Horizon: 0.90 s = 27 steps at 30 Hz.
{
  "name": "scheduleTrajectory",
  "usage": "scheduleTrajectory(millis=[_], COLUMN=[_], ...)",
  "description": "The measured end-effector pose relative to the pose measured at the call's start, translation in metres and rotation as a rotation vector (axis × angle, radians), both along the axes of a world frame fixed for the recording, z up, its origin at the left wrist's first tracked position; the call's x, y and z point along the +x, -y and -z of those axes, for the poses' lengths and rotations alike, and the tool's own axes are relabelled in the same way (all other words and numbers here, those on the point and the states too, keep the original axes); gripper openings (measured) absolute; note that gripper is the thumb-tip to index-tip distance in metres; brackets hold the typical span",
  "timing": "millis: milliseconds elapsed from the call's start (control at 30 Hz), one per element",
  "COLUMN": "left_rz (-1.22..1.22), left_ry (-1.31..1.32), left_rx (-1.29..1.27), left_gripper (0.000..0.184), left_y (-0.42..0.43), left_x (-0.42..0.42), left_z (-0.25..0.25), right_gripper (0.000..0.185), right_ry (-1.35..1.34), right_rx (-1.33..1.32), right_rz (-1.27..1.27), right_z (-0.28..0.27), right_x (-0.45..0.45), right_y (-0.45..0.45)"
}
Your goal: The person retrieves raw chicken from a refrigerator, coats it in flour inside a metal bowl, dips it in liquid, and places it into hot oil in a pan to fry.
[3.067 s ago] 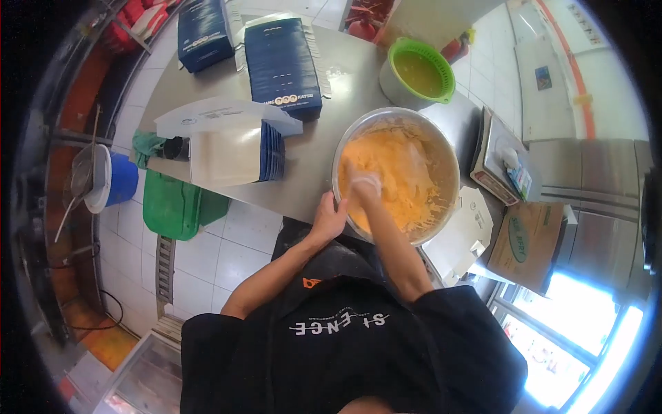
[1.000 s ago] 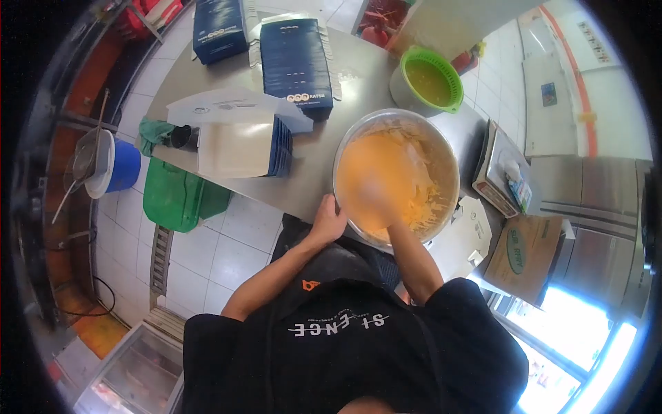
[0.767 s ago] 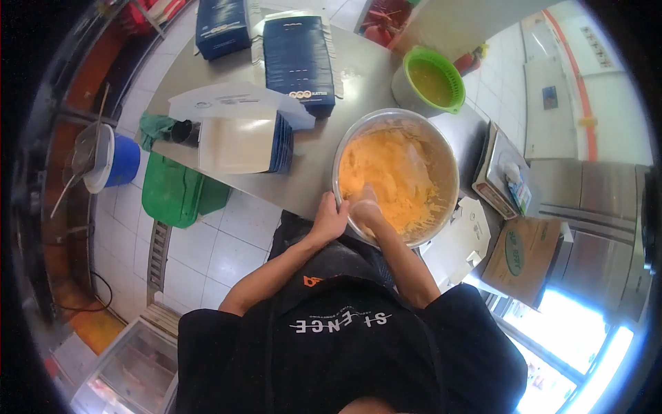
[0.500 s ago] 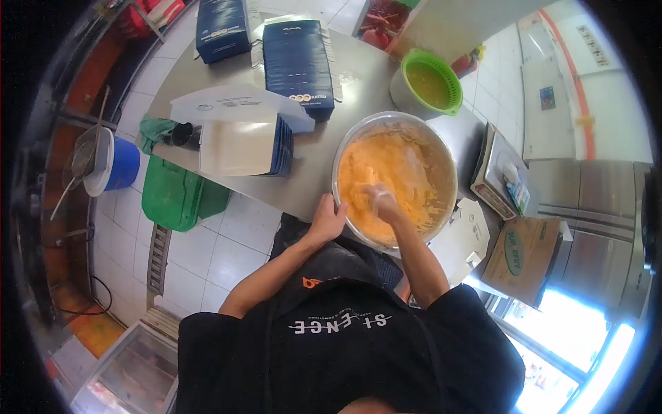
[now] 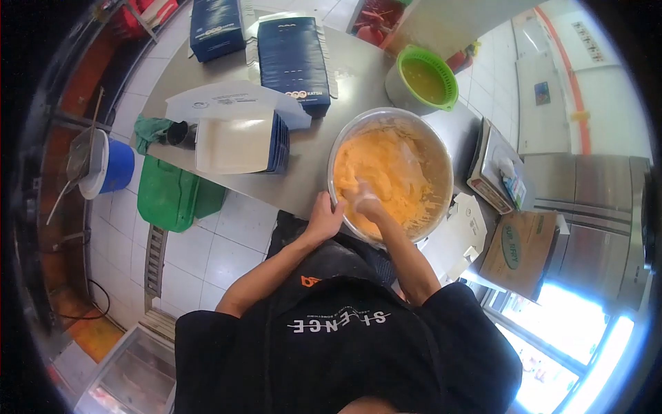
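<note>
A large metal bowl (image 5: 447,162) stands near the table's front edge, with thick orange batter (image 5: 396,169) inside and smeared up its right wall. My left hand (image 5: 324,217) grips the bowl's rim at the lower left. Inside the bowl, my right hand (image 5: 362,198) is in the batter near the left wall. Its fingers are coated and partly sunk, so their pose and anything between them cannot be made out. Behind the bowl is a pot with a green basket (image 5: 449,86) holding yellowish liquid.
Dark blue boxes (image 5: 293,58) lie at the back of the metal table (image 5: 310,148). An opened box stack (image 5: 234,145) stands left, beside a black cup (image 5: 181,134). On the right are a scale (image 5: 493,165), a white carton sheet (image 5: 458,238) and a cardboard box (image 5: 518,248).
My right hand has moved around in the batter and is now lower left of where it was half a second ago. My left hand keeps its hold on the rim. The view has shifted slightly.
</note>
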<state>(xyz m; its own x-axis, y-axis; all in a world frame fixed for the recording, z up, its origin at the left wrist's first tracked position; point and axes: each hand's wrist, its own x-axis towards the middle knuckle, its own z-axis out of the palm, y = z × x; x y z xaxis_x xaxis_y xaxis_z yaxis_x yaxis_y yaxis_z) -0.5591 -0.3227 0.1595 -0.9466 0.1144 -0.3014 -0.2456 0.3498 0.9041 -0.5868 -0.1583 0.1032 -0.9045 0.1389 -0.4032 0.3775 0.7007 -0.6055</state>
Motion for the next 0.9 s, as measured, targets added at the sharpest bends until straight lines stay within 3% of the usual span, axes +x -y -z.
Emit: scheduleTrajectory(millis=[167,233,267,333,367,433,533,567,600,667,700,800,867,900], left_rz=[-0.007,-0.015,-0.020,-0.013,-0.018,-0.014,-0.009,0.004,0.006,0.030,0.033,0.020,0.034,0.033], left_ry=[-0.036,-0.064,-0.095,-0.086,-0.086,-0.074,-0.037,-0.017,-0.015,0.019,0.015,0.089,0.078,0.075], left_rx=[0.029,0.023,0.020,0.029,0.033,0.030,0.030,0.037,0.036,0.016,0.017,-0.052,-0.041,-0.039], left_gripper=[0.033,0.033,0.033,0.034,0.035,0.034,0.034,0.034,0.034,0.042,0.042,0.041,0.040,0.040], left_y=[0.004,0.004,0.003,0.001,0.001,0.003,0.006,0.005,0.006,0.006,0.005,0.005,0.009,0.008], left_x=[0.000,0.002,0.002,0.004,0.002,-0.002,-0.002,-0.001,0.002,-0.001,-0.001,-0.004,-0.006,-0.006], left_z=[0.001,0.013,0.017,0.018,0.015,0.007,0.008,0.010,0.009,0.004,0.001,-0.001,0.000,0.002], right_gripper=[0.049,0.055,0.055,0.050,0.050,0.047,0.048,0.048,0.048,0.047,0.043,0.032,0.030,0.030], right_ry=[0.185,0.490,0.490,-0.011,-0.010,-0.095,0.072,0.074,0.087,0.087,-0.074,-0.067,0.280,0.277], right_rx=[-0.378,-0.033,-0.032,0.464,0.467,0.095,0.079,0.079,0.204,0.337,0.434,0.325,-0.338,-0.336], right_rz=[0.204,-0.231,-0.229,-0.276,-0.268,-0.238,-0.268,-0.274,-0.600,-0.918,-0.579,-0.322,-0.040,-0.042], right_z=[-0.013,-0.053,-0.043,-0.014,-0.021,-0.035,-0.071,-0.056,-0.025,-0.010,-0.010,0.029,0.014,0.020], right_x=[0.004,-0.013,-0.009,0.013,0.013,0.004,-0.012,-0.013,-0.010,-0.005,0.008,-0.003,-0.010,-0.009], right_y=[-0.038,-0.034,-0.026,-0.006,-0.007,-0.007,-0.015,-0.021,-0.029,-0.019,0.008,0.003,-0.012,-0.019])
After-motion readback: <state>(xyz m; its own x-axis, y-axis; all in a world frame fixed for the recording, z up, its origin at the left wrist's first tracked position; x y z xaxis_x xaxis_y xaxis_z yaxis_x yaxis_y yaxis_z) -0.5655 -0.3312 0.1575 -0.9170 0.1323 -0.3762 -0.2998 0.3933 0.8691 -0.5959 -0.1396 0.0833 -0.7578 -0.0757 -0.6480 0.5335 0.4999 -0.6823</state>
